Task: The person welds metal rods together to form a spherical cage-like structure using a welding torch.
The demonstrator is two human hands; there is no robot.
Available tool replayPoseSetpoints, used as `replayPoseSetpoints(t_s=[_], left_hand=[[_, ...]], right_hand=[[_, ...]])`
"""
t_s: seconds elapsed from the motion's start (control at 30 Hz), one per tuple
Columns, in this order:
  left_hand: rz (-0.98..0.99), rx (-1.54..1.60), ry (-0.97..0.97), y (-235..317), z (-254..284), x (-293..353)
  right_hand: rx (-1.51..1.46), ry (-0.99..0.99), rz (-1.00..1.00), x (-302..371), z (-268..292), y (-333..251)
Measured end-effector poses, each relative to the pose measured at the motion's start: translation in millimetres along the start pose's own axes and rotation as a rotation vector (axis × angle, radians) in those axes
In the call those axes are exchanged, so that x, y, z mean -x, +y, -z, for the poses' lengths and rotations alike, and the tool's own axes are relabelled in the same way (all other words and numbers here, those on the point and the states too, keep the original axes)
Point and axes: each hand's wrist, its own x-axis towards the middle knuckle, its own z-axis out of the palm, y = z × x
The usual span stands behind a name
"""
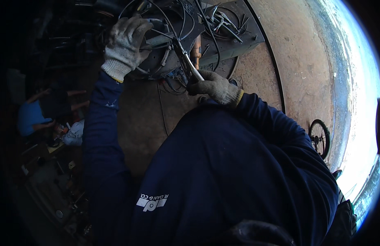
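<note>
Gripping the smooth silver pliers (pixel 191 69) by the handle end, the gloved right hand (pixel 214 87) probably gains leverage, and clearance from the curved wires (pixel 184 20) near their tip, which slants up beside the scuffed dark tabletop (pixel 250 37). Apart from it, the knit-gloved left hand (pixel 125 44) cups toward a flat metal bar (pixel 158 41); its hold I cannot tell.

Navy top (pixel 239 172), grey knit gloves (pixel 125 39).
Yellow-edged cuffs (pixel 113 69) behind the hands (pixel 216 88); long navy sleeves (pixel 101 108) farther back; white chest print (pixel 152 202).
</note>
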Motion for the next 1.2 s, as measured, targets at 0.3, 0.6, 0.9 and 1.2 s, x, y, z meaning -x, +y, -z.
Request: replayPoseSetpoints(t_s=[0.3,0.6,0.9,1.2], left_hand=[[-0.022,0.119,0.001,-9.6,-0.5,-8.0],[-0.055,0.263,0.052,-33.7,-2.0,-17.3],[-0.1,0.468,0.118,-51.5,2.8,-38.5],[-0.138,0.531,0.181,-65.0,4.3,-52.9]], right_hand=[[-0.021,-0.194,-0.018,15.3,34.7,-13.4],[-0.083,-0.097,-0.041,28.5,65.2,29.0],[0.181,0.36,-0.025,36.7,19.1,22.8],[0.302,0.44,0.089,28.0,-24.9,-9.6]])
